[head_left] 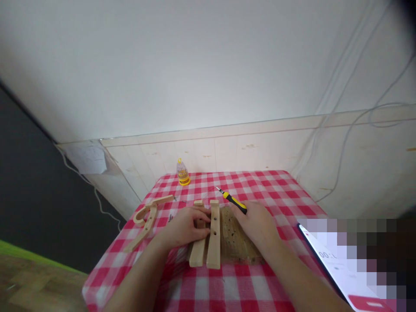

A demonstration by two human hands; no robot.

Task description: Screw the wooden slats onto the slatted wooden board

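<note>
Wooden bars: two pale bars (213,253) lie side by side in front of you, near the middle of the table, at the left part of a darker board (234,237); the right-hand bar shows two dark holes.
Left hand: your left hand (186,226) reaches across the left bar, fingertips at the edge of the right one; how firmly it grips, you cannot tell from here.
Right hand: your right hand (258,222) closes around a yellow-and-black screwdriver (235,202) above the board, tip pointing away from you, well apart from your left.
Left side: a curved wooden piece (150,222) lies near small metal bits (170,218).
Far edge: a clear case (183,174) with a yellow base stands on your checked tablecloth (240,288).
Right side: a lit screen (328,251) shows digits.
</note>
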